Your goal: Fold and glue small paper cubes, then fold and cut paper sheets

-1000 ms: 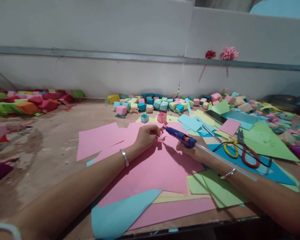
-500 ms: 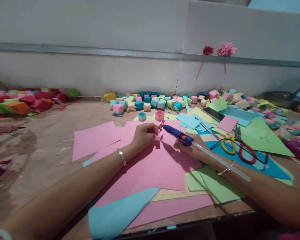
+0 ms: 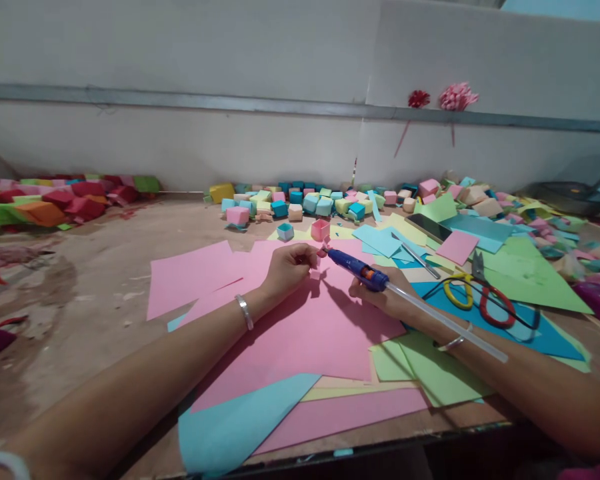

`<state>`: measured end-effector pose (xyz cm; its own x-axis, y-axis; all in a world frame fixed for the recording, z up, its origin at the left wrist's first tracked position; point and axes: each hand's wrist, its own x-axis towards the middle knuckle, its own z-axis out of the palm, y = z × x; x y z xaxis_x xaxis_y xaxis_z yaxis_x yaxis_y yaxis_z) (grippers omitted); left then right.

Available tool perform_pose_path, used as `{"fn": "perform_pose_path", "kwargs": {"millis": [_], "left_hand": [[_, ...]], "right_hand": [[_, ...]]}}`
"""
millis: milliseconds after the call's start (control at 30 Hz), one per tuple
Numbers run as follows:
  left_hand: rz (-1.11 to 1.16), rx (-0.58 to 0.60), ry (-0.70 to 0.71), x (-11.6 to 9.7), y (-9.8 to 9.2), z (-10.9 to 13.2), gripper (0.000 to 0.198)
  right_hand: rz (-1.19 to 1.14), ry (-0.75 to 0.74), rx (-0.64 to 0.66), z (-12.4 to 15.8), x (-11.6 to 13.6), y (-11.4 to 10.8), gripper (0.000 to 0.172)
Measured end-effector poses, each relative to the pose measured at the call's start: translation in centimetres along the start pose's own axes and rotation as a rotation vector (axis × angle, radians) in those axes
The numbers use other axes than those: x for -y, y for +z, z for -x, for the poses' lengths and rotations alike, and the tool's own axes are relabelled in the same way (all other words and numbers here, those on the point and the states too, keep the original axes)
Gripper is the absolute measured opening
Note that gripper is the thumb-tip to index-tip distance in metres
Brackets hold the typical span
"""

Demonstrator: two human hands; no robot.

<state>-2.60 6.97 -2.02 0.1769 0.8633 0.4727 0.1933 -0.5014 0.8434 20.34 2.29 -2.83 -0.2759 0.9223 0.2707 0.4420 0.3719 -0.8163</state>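
Between the pinched fingers of my left hand [image 3: 291, 268] is a small folded piece of pink paper [image 3: 316, 274], partly hidden by the fingers. A blue glue gun [image 3: 355, 268] with a long clear glue stick [image 3: 445, 321] is gripped in my right hand [image 3: 380, 291]; its nozzle meets or nearly meets the pink piece. Both hands are above large pink paper sheets [image 3: 300, 340]. Just beyond stand a small open pink paper box [image 3: 321, 230] and a light blue one [image 3: 285, 231].
Red-and-yellow-handled scissors [image 3: 480, 283], a metal pen-like tool [image 3: 417, 257] and a dark phone-like slab [image 3: 429, 227] lie right. Many paper cubes [image 3: 295, 212] line the back. A co-worker's hand [image 3: 17, 257] is at far left. Green sheets [image 3: 440, 367] lie near the front edge.
The view has shifted very slightly. My left fingers and the pink piece have turned a little at the glue gun's tip; otherwise the hands hold almost the same place.
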Motion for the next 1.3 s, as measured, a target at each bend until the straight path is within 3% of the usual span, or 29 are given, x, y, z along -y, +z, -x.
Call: {"fn": "perform_pose_path", "kwargs": {"millis": [700, 933, 1300], "left_hand": [[0.013, -0.019, 0.05, 0.2, 0.1, 0.0, 0.024], [0.051, -0.037, 0.067, 0.4, -0.1, -0.2, 0.025], [0.062, 0.012, 0.108, 0.4, 0.1, -0.2, 0.023]], "right_hand": [[0.005, 0.07, 0.026, 0.1, 1.1, -0.1, 0.019], [0.028, 0.068, 0.038, 0.2, 1.3, -0.3, 0.027], [0.016, 0.076, 0.024, 0.2, 1.1, -0.1, 0.014]]}}
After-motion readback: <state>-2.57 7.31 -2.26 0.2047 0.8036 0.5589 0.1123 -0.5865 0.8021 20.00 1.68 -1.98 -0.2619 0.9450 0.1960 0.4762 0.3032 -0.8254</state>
